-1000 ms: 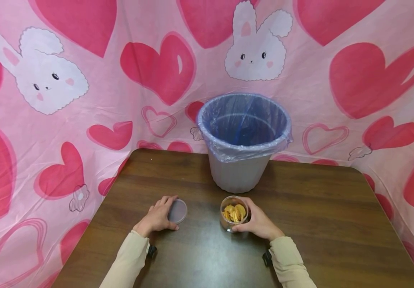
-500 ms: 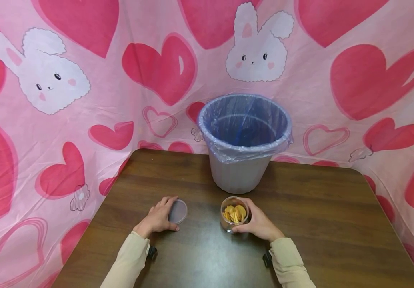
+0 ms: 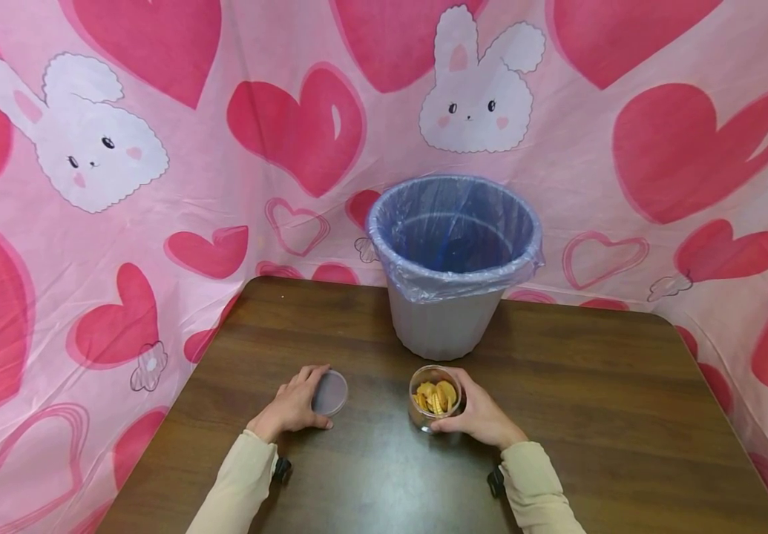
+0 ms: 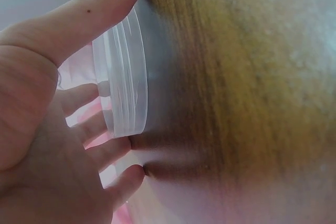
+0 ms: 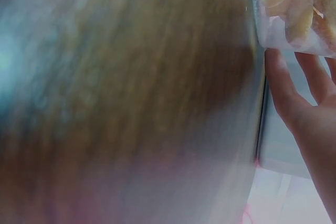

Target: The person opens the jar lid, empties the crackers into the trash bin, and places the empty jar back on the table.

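In the head view my left hand (image 3: pixel 293 402) holds a round clear plastic lid (image 3: pixel 332 393) that lies on the table. Its fingers and thumb curve round the lid's left side, and in the left wrist view the lid's ridged rim (image 4: pixel 126 77) sits between thumb and fingers, their tips down at the tabletop. My right hand (image 3: pixel 480 411) grips an uncovered clear jar (image 3: pixel 424 421) from the right, thumb in front. Yellow ridged chips (image 3: pixel 437 397) lie inside the jar, which stands upright on the table. In the right wrist view only the jar's lower part (image 5: pixel 294 40) shows; the right thumb is out of sight.
Behind the jar stands a tall white bin (image 3: pixel 440 319) lined with a blue plastic bag (image 3: pixel 470 280). The brown wooden table (image 3: pixel 624 400) reaches back to a pink curtain (image 3: pixel 384 163) printed with hearts and rabbits, which also hangs along both sides.
The head view has shifted very slightly. Both hands, the lid and the jar stay in the same places.
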`<state>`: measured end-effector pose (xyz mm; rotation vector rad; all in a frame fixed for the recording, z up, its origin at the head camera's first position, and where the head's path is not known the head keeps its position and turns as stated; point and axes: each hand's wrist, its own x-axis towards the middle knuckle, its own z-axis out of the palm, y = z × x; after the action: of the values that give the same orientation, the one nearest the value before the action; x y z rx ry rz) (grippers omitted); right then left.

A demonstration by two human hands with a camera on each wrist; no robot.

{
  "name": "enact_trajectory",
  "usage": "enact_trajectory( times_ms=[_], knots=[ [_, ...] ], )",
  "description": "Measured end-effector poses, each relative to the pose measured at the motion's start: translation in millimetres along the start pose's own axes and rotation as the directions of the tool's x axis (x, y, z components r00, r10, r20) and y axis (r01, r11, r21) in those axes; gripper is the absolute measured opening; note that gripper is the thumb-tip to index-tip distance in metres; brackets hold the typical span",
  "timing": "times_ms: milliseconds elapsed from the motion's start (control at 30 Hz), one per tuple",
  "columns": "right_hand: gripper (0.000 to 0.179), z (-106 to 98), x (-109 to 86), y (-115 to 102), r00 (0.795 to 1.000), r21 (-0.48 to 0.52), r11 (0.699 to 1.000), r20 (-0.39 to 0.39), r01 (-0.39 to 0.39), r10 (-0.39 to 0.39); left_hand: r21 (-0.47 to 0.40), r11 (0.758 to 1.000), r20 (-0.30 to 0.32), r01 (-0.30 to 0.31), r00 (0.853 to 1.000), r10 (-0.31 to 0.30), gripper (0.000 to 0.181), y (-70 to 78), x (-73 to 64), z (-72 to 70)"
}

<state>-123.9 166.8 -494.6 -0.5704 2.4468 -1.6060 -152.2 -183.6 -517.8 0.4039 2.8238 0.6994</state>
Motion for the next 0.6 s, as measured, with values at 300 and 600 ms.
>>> enact_trajectory(
  times_ms=[300,600],
  knots=[
    [0.084,0.8,0.5,-0.8,1.0,-0.01,1.0,-0.007,-0.008,0.008,-0.005,1.0,0.0,-0.001,1.0,0.001,0.103,0.2,-1.3,-0.6],
    [0.084,0.9,-0.4,-4.8,1.0,-0.014,1.0,-0.006,-0.008,0.007,-0.012,1.0,0.009,-0.019,1.0,0.019,0.102,-0.3,-2.0,-0.8]
  ],
)
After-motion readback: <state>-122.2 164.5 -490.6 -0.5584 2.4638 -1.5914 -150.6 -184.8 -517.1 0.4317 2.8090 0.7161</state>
